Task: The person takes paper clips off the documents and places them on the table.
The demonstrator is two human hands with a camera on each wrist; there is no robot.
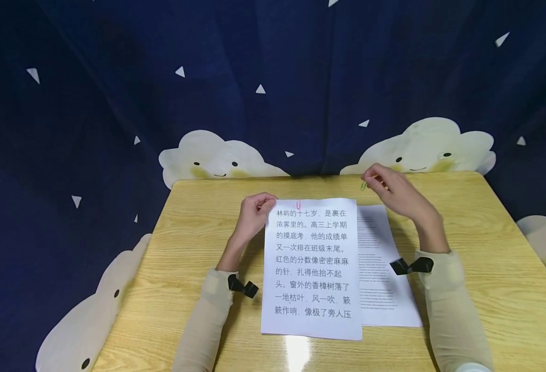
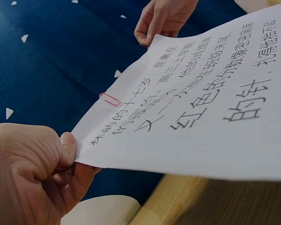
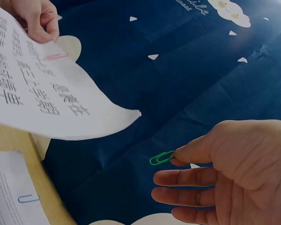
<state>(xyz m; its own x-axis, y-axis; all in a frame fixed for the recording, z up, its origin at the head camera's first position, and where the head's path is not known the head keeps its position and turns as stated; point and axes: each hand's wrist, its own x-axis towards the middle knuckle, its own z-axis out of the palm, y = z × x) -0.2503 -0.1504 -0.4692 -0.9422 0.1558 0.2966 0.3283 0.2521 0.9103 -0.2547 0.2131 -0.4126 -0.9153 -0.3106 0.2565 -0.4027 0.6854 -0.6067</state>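
Note:
My left hand [image 1: 256, 214] pinches the upper left corner of a printed sheet of paper [image 1: 310, 268], lifted off the table. Large Chinese characters cover the sheet, and a pink paper clip [image 2: 110, 99] sits on its top edge. Between thumb and forefinger, my right hand [image 1: 394, 192] holds a green paper clip [image 3: 162, 158], apart from the sheet and up to the right of its free corner. The right hand's other fingers [image 3: 185, 197] extend loosely in the right wrist view.
Partly under the lifted sheet, more printed paper [image 1: 384, 289] with small text lies on the wooden table [image 1: 198, 232]. A blue paper clip [image 3: 29, 198] is on that paper's edge. Behind the table hangs a dark blue curtain [image 1: 291, 46] with clouds and white triangles.

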